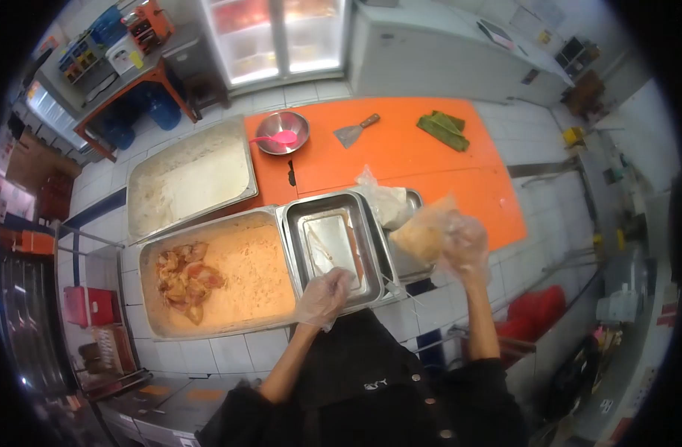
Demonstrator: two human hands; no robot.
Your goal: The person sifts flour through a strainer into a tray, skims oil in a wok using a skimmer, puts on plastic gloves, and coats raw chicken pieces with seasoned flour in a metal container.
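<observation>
My right hand [466, 244], in a clear plastic glove, grips a clear plastic bag with tan contents [421, 229], raised over the right end of the steel pans. My left hand [326, 298], gloved the same way, is at the near edge of a deep steel pan [300, 242]. Its fingers are curled, and I cannot make out whether anything is in them. Inside that pan shows a little reddish-brown residue. Behind the raised bag, another plastic bag with pale contents [388, 204] rests on a second steel pan [414, 267].
To the left, a large tray [244, 324] holds orange-tinted breading and coated meat pieces [186, 279]. Beyond it stands a tray of white flour [207, 182]. On the orange table [430, 175] are a steel bowl [290, 121] with a pink spoon [281, 138], a scraper [350, 134] and a green cloth [444, 130].
</observation>
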